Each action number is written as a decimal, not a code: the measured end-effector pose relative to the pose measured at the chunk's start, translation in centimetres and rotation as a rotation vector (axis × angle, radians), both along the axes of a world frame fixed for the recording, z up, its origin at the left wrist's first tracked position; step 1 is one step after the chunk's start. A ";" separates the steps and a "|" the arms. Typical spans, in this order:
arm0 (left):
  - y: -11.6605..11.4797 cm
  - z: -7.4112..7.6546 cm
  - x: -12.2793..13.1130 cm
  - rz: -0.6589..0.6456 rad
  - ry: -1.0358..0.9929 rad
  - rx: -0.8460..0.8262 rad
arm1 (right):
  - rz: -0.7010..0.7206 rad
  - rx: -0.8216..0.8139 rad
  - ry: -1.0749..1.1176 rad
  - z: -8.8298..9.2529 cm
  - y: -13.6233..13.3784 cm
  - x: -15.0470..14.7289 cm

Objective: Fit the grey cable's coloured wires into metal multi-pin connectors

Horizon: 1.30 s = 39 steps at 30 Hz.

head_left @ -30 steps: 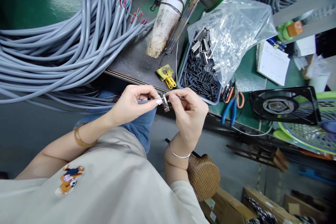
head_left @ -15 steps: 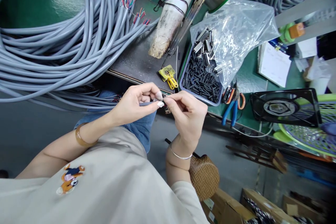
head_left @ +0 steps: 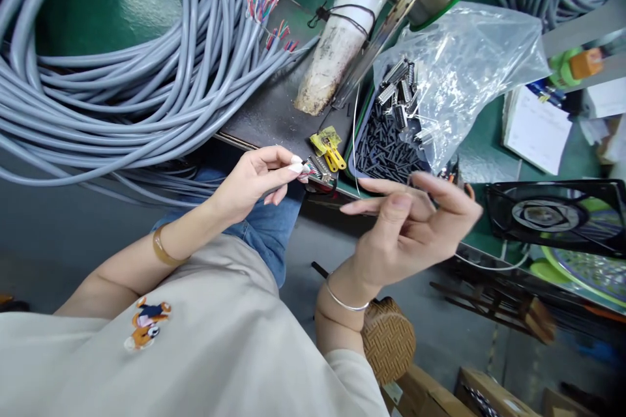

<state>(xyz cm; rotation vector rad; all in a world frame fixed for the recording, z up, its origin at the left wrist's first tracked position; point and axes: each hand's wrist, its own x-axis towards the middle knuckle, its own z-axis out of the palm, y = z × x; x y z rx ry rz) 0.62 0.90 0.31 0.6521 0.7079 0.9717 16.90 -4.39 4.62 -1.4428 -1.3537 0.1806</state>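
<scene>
My left hand [head_left: 259, 179] pinches the wired end of a grey cable at the table's front edge. At its fingertips a small multi-pin connector [head_left: 320, 169] shows, with thin coloured wires running to it; most of the gripped cable is hidden by my fingers. Apart from it, my right hand [head_left: 411, 221] is raised with its fingers spread and nothing visible in them. It is in front of a bin of short black tubes [head_left: 384, 150], whose near edge it partly covers. Yellow snips [head_left: 333, 155] with a yellow wrapping lie just beyond the connector.
Thick grey cables [head_left: 147, 98] with stripped ends fill the left. Metal connectors [head_left: 398, 91] and a clear plastic bag [head_left: 479, 65] lie over the bin. A plastic-wrapped roll [head_left: 337, 39] stands behind. To the right are a black fan [head_left: 548, 215] and a notepad [head_left: 535, 127].
My right hand has left the connector, moved right and opened its fingers. My left hand keeps its pinch on the cable. The view has shifted slightly.
</scene>
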 end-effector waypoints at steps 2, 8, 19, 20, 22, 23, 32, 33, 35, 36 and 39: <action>0.1 -0.2 -0.1 0.020 -0.013 -0.011 | 0.070 -0.038 -0.002 -0.4 0.1 0.1; -0.1 -0.6 0.0 0.031 0.001 0.035 | 0.283 0.092 -0.326 -1.3 1.1 0.1; 0.4 -0.7 -0.1 0.113 0.078 0.081 | 0.226 0.114 -0.243 -2.5 1.7 0.6; 0.5 -0.7 -0.1 0.118 0.076 0.084 | 0.233 0.100 -0.263 -2.6 1.7 0.6; 0.6 -0.6 -0.2 0.109 0.051 0.077 | 0.253 0.075 -0.302 -2.9 1.9 0.5; 0.6 -0.5 -0.2 0.097 0.033 0.071 | 0.257 0.070 -0.309 -3.1 2.0 0.4; 1.0 0.0 0.4 0.160 0.137 0.125 | 0.174 0.123 -0.260 -4.0 2.6 -0.2; 1.1 0.0 0.4 0.167 0.139 0.119 | 0.147 0.144 -0.206 -3.8 2.5 -0.2; 1.4 0.1 0.4 0.180 0.132 0.095 | 0.069 0.242 -0.068 -3.0 2.3 0.0; 1.5 0.1 0.4 0.185 0.125 0.081 | 0.040 0.296 0.001 -2.5 2.2 0.1; 2.0 0.3 0.2 0.179 0.099 0.044 | 0.045 0.271 0.145 -1.5 2.0 0.3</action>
